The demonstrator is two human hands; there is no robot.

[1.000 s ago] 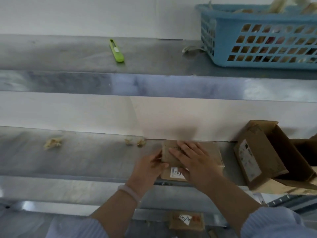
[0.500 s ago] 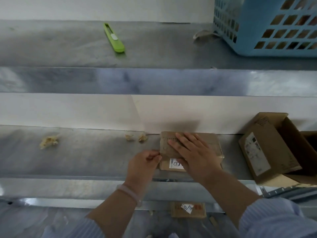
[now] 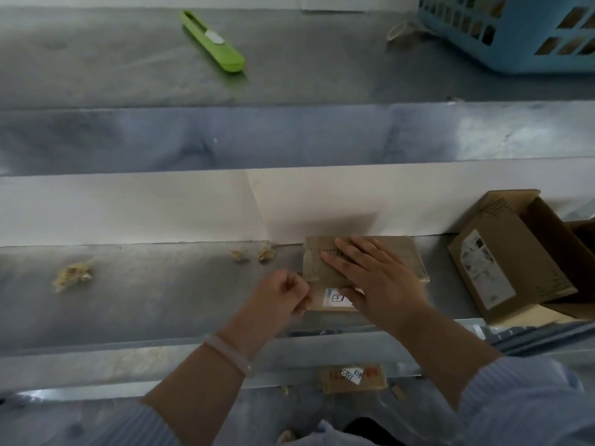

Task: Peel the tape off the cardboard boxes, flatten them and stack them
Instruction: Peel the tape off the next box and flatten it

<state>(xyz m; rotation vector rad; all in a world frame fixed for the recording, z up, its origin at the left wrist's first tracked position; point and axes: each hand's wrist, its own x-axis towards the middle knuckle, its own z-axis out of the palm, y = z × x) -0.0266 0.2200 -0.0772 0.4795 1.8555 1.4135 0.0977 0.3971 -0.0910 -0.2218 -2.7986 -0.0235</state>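
A small flattened cardboard box (image 3: 406, 254) with a white label lies on the lower metal shelf (image 3: 154, 297), against the white wall. My right hand (image 3: 376, 281) presses flat on top of it, fingers straight and spread. My left hand (image 3: 280, 297) is at the box's left edge with its fingers curled, pinching what looks like a thin strip of tape; the strip itself is barely visible. An open cardboard box (image 3: 508, 268) with a shipping label stands tilted at the right of the same shelf.
A green utility knife (image 3: 212, 41) and a blue plastic basket (image 3: 531, 33) sit on the upper shelf. Crumpled tape scraps (image 3: 72, 275) (image 3: 240, 254) lie on the lower shelf to the left. Another flat cardboard piece (image 3: 352, 378) lies below the shelf's front edge.
My left hand has drawn a little leftward off the box's edge with its fingers pinched. My right hand stays pressed on the box. The camera has tipped downward.
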